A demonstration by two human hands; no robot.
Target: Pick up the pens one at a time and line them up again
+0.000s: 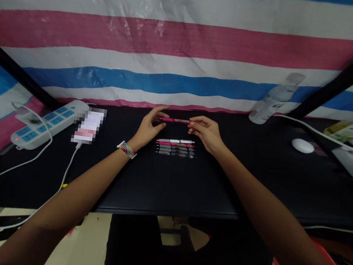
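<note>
A pink pen (178,121) is held level above the black table, its right end pinched between the thumb and fingers of my right hand (208,133). Around the pen's left end, the thumb and fingers of my left hand (150,124) are spread apart, and they do not appear to close on it. Just below the held pen, several pens lie side by side in a neat stack of rows: a white pen (175,141) at the top, a pink-red one (174,144) under it, then dark clear-bodied pens (173,153).
A white power strip (48,124) and a phone (88,126) with a white charging cable (66,173) lie at left. A plastic bottle (272,100) stands at the back right, near a white mouse-like object (302,146). Striped sheeting (177,39) hangs behind the table (167,193).
</note>
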